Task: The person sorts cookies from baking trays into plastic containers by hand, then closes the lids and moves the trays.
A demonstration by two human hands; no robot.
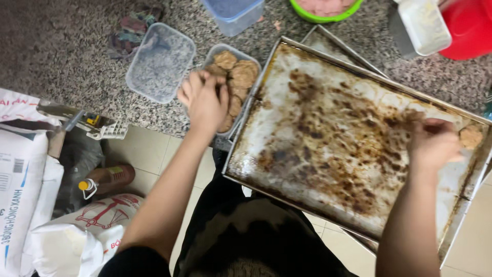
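Two bare hands at work over a speckled stone counter (61,56). Left hand (204,100), centre-left of frame, sits knuckles-up over a clear plastic tub of brown cookies (237,77); fingers curled down among the cookies, loosely bunched, but whether they pinch one I cannot tell. Right hand (431,143), right of frame, is curled narrow over the far right end of a large baking tray (328,138), fingertips touching or just beside the last cookie (470,136) left on it; a grip is not clear, the hand being blurred.

Tray is otherwise bare, heavily stained brown, stacked askew on another tray and hanging out past the counter edge over the person's lap and the tiled floor.

Empty clear container (160,61) lies upper left of the tub; blue tub, green bowl and red vessel along the top edge. Sacks and a bottle on the floor, lower left.

Risks, as judged: tray overhang means a downward press by the right hand could tip it. Tub also sits at the counter edge, wedged against the tray rim; a nudge could spill it. Cookies look crumbly; a hard pinch may break them.
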